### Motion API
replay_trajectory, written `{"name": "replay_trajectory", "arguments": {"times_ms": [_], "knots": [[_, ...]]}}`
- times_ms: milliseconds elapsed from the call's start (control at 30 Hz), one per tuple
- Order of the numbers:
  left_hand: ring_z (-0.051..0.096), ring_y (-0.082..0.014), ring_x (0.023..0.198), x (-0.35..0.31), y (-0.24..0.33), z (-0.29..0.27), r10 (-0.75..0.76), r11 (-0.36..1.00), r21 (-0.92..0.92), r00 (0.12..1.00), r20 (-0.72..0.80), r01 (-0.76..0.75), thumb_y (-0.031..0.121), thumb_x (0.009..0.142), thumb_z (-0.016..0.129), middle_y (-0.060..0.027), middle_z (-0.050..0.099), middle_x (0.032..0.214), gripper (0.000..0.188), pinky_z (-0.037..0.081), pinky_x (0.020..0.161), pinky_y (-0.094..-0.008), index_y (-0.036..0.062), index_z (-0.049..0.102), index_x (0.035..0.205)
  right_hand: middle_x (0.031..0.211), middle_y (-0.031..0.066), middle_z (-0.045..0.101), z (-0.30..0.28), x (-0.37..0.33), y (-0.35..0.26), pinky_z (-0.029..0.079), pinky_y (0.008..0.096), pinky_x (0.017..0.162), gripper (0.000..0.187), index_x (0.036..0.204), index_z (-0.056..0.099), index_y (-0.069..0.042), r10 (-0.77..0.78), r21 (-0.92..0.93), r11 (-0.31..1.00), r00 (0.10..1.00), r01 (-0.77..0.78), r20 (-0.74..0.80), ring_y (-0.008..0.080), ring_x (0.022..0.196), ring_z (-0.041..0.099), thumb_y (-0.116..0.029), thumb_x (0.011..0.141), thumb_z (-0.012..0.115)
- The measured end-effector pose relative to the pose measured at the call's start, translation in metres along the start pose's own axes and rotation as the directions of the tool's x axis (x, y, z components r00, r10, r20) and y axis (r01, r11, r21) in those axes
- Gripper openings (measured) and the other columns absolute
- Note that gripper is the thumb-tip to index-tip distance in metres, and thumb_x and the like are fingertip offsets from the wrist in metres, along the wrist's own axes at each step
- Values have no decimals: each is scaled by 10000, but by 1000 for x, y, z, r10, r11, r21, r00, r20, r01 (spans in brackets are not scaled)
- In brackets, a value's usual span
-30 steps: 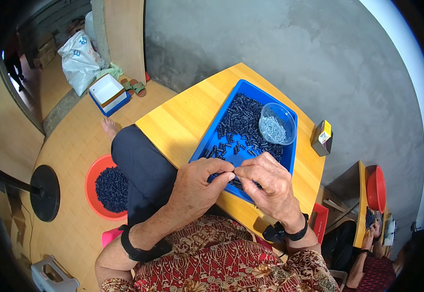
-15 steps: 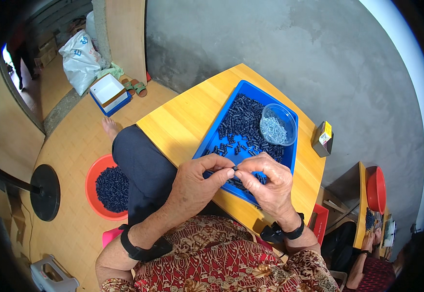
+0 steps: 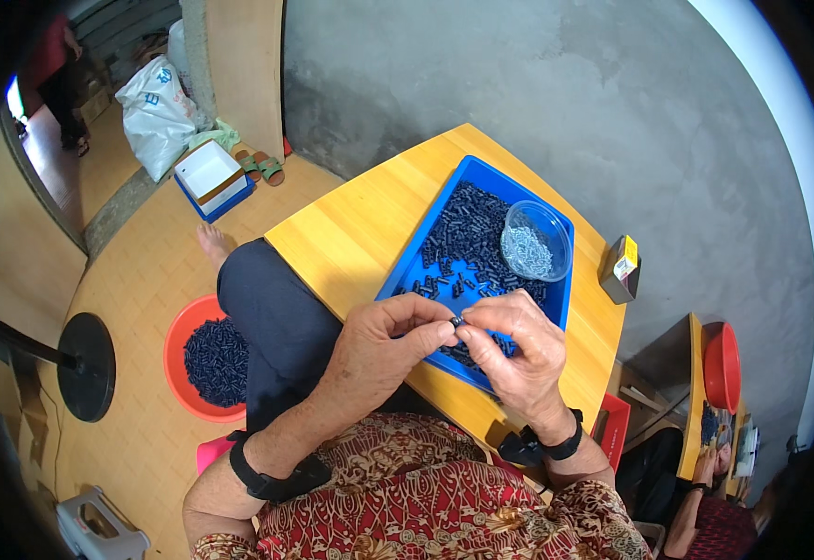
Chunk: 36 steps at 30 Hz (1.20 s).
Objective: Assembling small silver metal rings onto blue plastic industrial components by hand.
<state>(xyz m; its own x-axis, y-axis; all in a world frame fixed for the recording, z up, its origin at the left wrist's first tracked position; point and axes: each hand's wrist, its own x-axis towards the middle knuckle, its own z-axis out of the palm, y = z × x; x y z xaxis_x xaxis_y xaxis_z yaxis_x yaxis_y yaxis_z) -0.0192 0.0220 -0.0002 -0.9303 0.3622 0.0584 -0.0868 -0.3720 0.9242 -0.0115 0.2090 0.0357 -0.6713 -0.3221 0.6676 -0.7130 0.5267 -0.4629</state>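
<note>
A small dark plastic piece [image 3: 457, 321] with a pale glint is pinched between the thumb and forefinger of my left hand [image 3: 374, 341]. From the other side, my right hand [image 3: 519, 345] closes thumb and forefinger at the same piece; whether a tiny part sits in that pinch is hidden by the fingertips. Both hands are over the near end of a blue tray [image 3: 414, 245]. Many short dark plastic pieces [image 3: 468, 224] lie heaped in it, with a few loose in the middle. A clear round tub [image 3: 556, 224] of small silvery metal parts [image 3: 526, 252] rests in the tray's far right.
The tray stands on a yellow wooden table [image 3: 342, 224] with a dark box [image 3: 618, 285] at its right edge. An orange-red basin [image 3: 174, 364] of dark pieces is on the floor, left. A co-worker's hands [image 3: 713, 462] are at another table, lower right. Another person [image 3: 57, 84] stands in the doorway.
My right fingers have shifted slightly up, and more of the dark piece with a glint shows between the fingertips. The person in the doorway has come further into view.
</note>
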Motion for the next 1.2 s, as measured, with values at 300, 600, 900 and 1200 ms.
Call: {"name": "replay_trajectory", "arguments": {"times_ms": [300, 600, 900, 1200], "knots": [[634, -85, 897, -2, 5, -1, -61, 998, 11, 998, -11, 61, 109, 937, 705, -39, 715, 969, 177, 504, 845, -241, -11, 704, 1067, 915, 86, 690, 2, 2, 3, 499, 353, 707, 249, 951, 699, -31, -177, -109, 977, 983, 181, 48, 247, 810, 659, -4, 733, 817], [609, -69, 917, -3, 9, 0, -105, 993, -42, 994, 29, 107, 144, 934, 709, -9, 703, 957, 176, 478, 858, -238, 11, 722, 1049, 880, 75, 668, 4, 4, 1, 464, 365, 696, 313, 925, 653, -43, -257, -210, 942, 965, 261, 46, 237, 785, 641, -29, 677, 843], [593, -63, 926, -3, 11, 0, -140, 990, 14, 989, 43, 139, 167, 948, 696, -3, 698, 965, 185, 469, 865, -238, 12, 719, 1046, 825, 60, 664, 3, 3, 2, 453, 357, 678, 294, 901, 655, -51, -236, -191, 952, 971, 238, 30, 234, 761, 638, -14, 668, 831], [561, -34, 855, -2, 12, 1, -118, 992, 63, 990, 80, 113, 183, 952, 693, 28, 664, 905, 196, 459, 759, -209, 4, 717, 1030, 837, 65, 670, -4, 4, 2, 468, 353, 668, 292, 910, 659, -44, -269, -191, 940, 959, 281, 86, 239, 762, 643, -17, 675, 830]]}}
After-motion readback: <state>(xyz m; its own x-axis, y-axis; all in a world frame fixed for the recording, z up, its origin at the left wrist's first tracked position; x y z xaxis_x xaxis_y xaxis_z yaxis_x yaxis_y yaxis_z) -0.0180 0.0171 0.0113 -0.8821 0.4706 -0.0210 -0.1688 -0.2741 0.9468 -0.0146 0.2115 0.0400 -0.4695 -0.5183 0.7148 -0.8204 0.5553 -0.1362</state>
